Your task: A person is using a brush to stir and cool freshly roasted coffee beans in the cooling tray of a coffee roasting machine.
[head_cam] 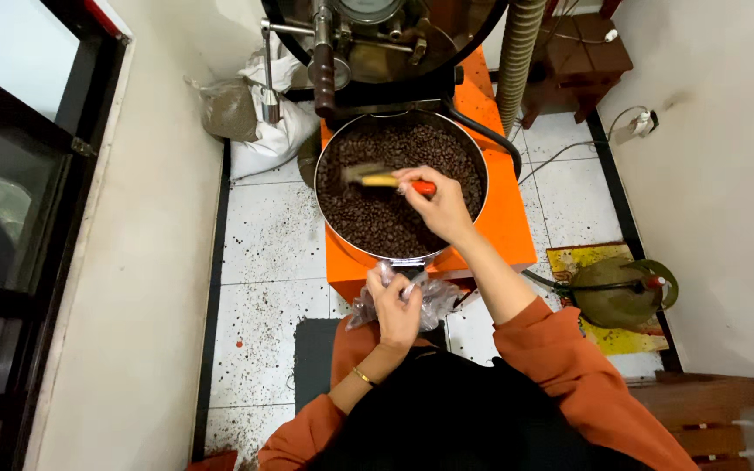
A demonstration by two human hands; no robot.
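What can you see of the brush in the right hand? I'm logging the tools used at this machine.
The brush is small, with an orange-red handle, a pale yellowish wooden-looking middle and a blurred, light bristle end. It lies nearly level, bristles pointing left, over the dark beans in the round metal tray. The right hand grips the handle end; whether the bristles touch the beans is unclear.

round steel tray of roasted beans point(475, 153): silvery rim, dark brown fill
boxy roaster base point(506, 218) under tray: bright orange
brush handle point(423, 187) over tray: orange-red
floor tiles point(272, 231) left of tray: white, dark-speckled
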